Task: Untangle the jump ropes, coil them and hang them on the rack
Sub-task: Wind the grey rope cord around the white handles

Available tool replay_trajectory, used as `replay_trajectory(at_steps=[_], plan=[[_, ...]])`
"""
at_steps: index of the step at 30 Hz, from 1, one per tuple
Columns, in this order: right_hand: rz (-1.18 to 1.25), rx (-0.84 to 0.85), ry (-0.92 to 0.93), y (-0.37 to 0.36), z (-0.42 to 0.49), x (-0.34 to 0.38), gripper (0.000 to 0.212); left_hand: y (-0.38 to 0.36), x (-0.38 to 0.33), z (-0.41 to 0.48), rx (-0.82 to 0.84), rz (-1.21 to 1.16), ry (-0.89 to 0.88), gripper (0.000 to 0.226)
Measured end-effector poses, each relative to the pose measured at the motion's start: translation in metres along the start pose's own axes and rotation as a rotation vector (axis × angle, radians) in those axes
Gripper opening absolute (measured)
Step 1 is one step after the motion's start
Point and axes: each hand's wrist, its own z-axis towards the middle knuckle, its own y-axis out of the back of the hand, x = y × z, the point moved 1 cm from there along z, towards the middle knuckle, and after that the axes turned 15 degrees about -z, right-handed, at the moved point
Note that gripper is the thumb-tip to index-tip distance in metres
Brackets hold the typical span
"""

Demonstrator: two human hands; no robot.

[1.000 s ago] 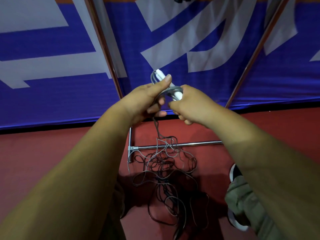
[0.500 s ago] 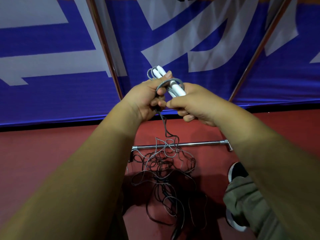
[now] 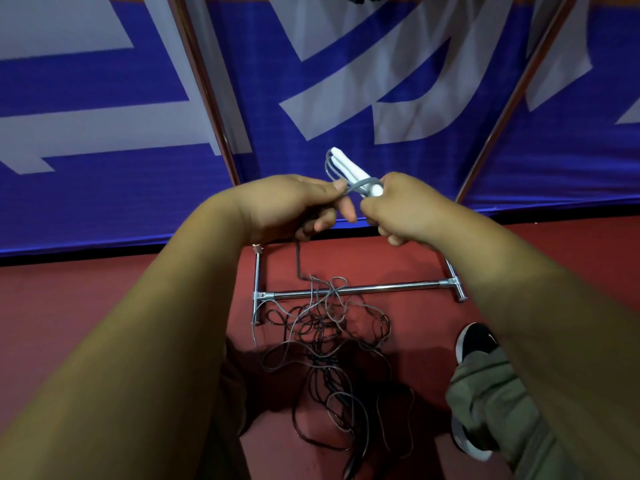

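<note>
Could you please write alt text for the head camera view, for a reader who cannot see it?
The right hand grips white jump-rope handles while the left hand pinches grey cord looped around them. Below, tangled ropes lie on the red floor across a metal rack base.

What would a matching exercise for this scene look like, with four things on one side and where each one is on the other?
Things:
1. white handles
2. grey cord loop
3. tangle of ropes
4. metal bar

Places:
a. heaped on the red floor
b. gripped by the right hand
c. lying flat, with rope strands crossing it
d. pinched by the left hand

Pairs: 1-b, 2-d, 3-a, 4-c
</note>
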Motion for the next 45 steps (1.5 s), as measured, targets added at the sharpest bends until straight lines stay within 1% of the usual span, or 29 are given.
replay_trajectory(at_steps=[3,5,6,8,9,12,14,15,16,18,19,21,23,24,26,29,31,33,35,37,38,39,40,41,42,43,44,45], plan=[[0.012,0.029,-0.013,-0.002,-0.003,0.001,0.034,-0.002,-0.002,-0.006,0.164,-0.008,-0.054,0.038],[0.079,0.044,-0.001,-0.003,-0.005,0.004,0.036,0.0,-0.003,-0.011,0.21,0.002,-0.059,0.035],[0.143,0.059,0.001,-0.003,-0.006,0.006,0.031,0.003,-0.003,-0.013,0.221,0.01,-0.049,0.034],[0.32,0.114,0.015,-0.002,-0.008,0.009,0.009,0.01,-0.002,-0.016,0.222,0.066,-0.005,0.032],[0.383,0.159,0.021,-0.001,-0.009,0.009,0.007,0.014,0.0,-0.015,0.213,0.112,0.017,0.031],[0.467,0.363,0.082,0.003,-0.016,0.009,0.022,0.019,0.009,-0.012,0.159,0.246,0.091,0.028],[0.484,0.46,0.137,0.003,-0.023,0.013,0.022,0.017,0.013,-0.011,0.163,0.261,0.139,0.027],[0.491,0.472,0.15,0.003,-0.026,0.015,0.018,0.015,0.015,-0.01,0.184,0.246,0.149,0.027],[0.516,0.462,0.138,0.003,-0.026,0.017,0.022,0.012,0.015,-0.01,0.205,0.217,0.15,0.027],[0.592,0.376,0.052,0.004,-0.023,0.018,0.036,0.007,0.013,-0.008,0.244,0.143,0.138,0.026],[0.616,0.32,0.015,0.004,-0.021,0.019,0.039,0.005,0.013,-0.008,0.267,0.116,0.133,0.03],[0.61,0.252,-0.018,0.003,-0.019,0.019,0.036,0.003,0.012,-0.006,0.316,0.113,0.148,0.034],[0.585,0.239,-0.021,0.001,-0.021,0.02,0.029,0.001,0.014,-0.003,0.34,0.16,0.19,0.032],[0.572,0.253,-0.015,0.0,-0.022,0.021,0.026,0.001,0.016,-0.002,0.329,0.179,0.218,0.031],[0.517,0.303,-0.011,0.0,-0.025,0.024,0.021,0.004,0.022,0.001,0.252,0.209,0.278,0.028],[0.402,0.383,-0.001,0.004,-0.029,0.026,0.019,0.004,0.027,0.003,0.151,0.259,0.299,0.026],[0.379,0.424,0.016,0.007,-0.032,0.027,0.017,0.004,0.029,0.007,0.098,0.297,0.276,0.026],[0.393,0.465,0.033,0.01,-0.034,0.027,0.016,0.004,0.027,0.011,0.022,0.376,0.206,0.028],[0.419,0.527,0.058,0.013,-0.037,0.027,0.013,0.002,0.026,0.013,-0.011,0.479,0.079,0.026],[0.454,0.609,0.085,0.018,-0.041,0.027,0.007,0.002,0.025,0.013,-0.086,0.487,-0.048,0.011],[0.469,0.652,0.096,0.02,-0.043,0.026,0.007,0.004,0.024,0.012,-0.123,0.492,-0.116,0.012],[0.48,0.698,0.106,0.021,-0.045,0.025,0.014,0.009,0.023,0.012,-0.151,0.51,-0.17,0.02],[0.483,0.745,0.112,0.022,-0.046,0.024,0.029,0.013,0.021,0.01,-0.165,0.528,-0.226,0.022],[0.476,0.799,0.116,0.023,-0.048,0.023,0.045,0.017,0.02,0.008,-0.153,0.501,-0.267,0.014],[0.455,0.856,0.115,0.023,-0.051,0.023,0.056,0.022,0.019,0.008,-0.121,0.45,-0.321,0.002],[0.425,0.909,0.115,0.022,-0.053,0.023,0.061,0.022,0.016,0.006,-0.115,0.332,-0.34,0.014],[0.391,0.958,0.114,0.021,-0.055,0.022,0.06,0.022,0.012,0.004,-0.13,0.217,-0.339,0.019],[0.357,1.002,0.12,0.019,-0.056,0.022,0.056,0.018,0.009,0.003,-0.143,0.14,-0.328,0.018]])
